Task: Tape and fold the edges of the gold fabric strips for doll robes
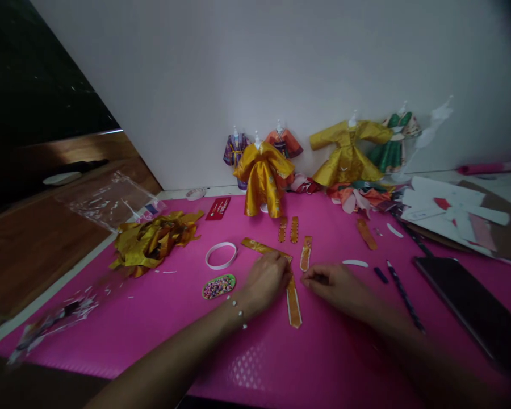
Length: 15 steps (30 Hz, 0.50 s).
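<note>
Resting over the bend of a gold fabric strip (295,304), left hand (266,279) has its fingers curled down; cannot tell whether they pinch the cloth. Right hand (338,288) sits just beside, thumb and forefinger tips drawn close; cannot tell if anything is between them.

Strip: shiny, orange-gold, pale-edged. One length slants away beyond the left fingers, paler motifs on it; the other runs back toward the wearer, ending in a blunt point. Middle hidden by the hand. A shorter gold piece (306,254), pale-bordered, lies just beyond the right fingertips.

Containers: left of the left wrist, a green oval tray (232,279) holds multicoloured beads (217,287), spread across most of it. Far left of both hands, a clear plastic bag (106,201), crumpled; nearer the wearer, a second clear bag (59,324), dark piece inside, contents blurred.
</note>
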Available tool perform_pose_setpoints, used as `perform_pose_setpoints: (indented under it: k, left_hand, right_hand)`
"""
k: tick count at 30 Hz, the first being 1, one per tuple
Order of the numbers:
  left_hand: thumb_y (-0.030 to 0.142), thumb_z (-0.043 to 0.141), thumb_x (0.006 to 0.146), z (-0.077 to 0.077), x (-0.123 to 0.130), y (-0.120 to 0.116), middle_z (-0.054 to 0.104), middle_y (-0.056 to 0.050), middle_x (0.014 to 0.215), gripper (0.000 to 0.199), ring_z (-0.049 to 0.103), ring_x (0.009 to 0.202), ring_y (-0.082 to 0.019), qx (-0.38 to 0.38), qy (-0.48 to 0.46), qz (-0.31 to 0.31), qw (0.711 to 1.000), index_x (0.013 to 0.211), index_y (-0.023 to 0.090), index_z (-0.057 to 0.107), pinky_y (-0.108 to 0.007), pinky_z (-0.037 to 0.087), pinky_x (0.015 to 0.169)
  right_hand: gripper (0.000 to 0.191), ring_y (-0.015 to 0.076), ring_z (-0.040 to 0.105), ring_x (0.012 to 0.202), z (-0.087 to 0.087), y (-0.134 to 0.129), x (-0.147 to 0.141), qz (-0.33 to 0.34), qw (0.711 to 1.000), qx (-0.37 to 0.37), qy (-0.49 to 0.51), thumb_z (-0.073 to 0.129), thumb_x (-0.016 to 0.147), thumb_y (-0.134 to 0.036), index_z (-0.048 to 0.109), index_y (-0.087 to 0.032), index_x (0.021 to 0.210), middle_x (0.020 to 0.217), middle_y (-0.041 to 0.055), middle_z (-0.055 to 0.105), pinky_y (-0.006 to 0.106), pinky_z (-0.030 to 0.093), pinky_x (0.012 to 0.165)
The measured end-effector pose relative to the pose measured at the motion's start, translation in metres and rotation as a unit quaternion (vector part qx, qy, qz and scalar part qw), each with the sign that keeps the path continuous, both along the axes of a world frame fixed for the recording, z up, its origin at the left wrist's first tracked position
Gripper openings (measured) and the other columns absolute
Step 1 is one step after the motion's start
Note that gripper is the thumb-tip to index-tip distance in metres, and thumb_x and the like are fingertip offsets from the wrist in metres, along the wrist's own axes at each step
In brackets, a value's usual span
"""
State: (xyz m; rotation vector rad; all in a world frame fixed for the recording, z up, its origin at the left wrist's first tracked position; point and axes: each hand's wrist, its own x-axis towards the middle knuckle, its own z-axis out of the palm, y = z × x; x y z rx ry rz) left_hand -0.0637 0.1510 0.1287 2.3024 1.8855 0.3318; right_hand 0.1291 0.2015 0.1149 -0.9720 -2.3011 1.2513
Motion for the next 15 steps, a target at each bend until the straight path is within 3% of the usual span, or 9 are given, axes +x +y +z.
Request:
perform_pose_setpoints:
  k: [5,7,11,15]
  left_hand:
    - [0.027,0.063,0.096,0.004,-0.003,-0.003,0.068,-0.005,0.103,0.013,0.066,0.092,-0.02,0.013,-0.057,-0.02,0.998,0.1,0.015,0.066,-0.04,0.056,0.082]
    - [0.022,0.063,0.095,0.011,-0.004,-0.006,0.066,-0.004,0.098,0.007,0.064,0.091,-0.02,0.021,-0.091,-0.037,0.995,0.095,0.015,0.065,-0.04,0.054,0.083]
    - [0.012,0.06,0.091,0.026,-0.002,-0.013,0.063,-0.005,0.097,0.008,0.059,0.092,-0.021,0.032,-0.177,-0.062,0.982,0.091,0.019,0.064,-0.039,0.048,0.085]
    - [0.015,0.06,0.089,0.03,0.001,-0.016,0.062,-0.004,0.094,0.008,0.057,0.094,-0.022,0.026,-0.284,-0.063,0.956,0.085,0.021,0.064,-0.039,0.044,0.087]
  right_hand:
    - [0.006,0.0156,0.059,0.068,-0.003,0.0,-0.002,-0.053,0.997,-0.022,0.042,0.064,0.089,-0.024,0.067,-0.02,0.093,0.074,-0.0011,0.063,0.032,0.048,0.065]
    - [0.016,0.0157,0.059,0.069,-0.006,0.0,-0.003,-0.066,0.995,-0.048,0.061,0.065,0.087,-0.022,0.065,-0.02,0.103,0.079,0.0003,0.064,0.031,0.048,0.064]
    - [0.018,0.0156,0.063,0.074,-0.011,-0.004,-0.006,-0.004,0.989,-0.126,0.072,0.068,0.091,-0.029,0.063,-0.018,0.104,0.088,0.0005,0.065,0.032,0.053,0.067]
    - [0.019,0.0146,0.063,0.073,-0.013,-0.009,-0.008,0.028,0.981,-0.182,0.061,0.064,0.095,-0.035,0.065,-0.016,0.097,0.091,0.0009,0.066,0.032,0.055,0.066]
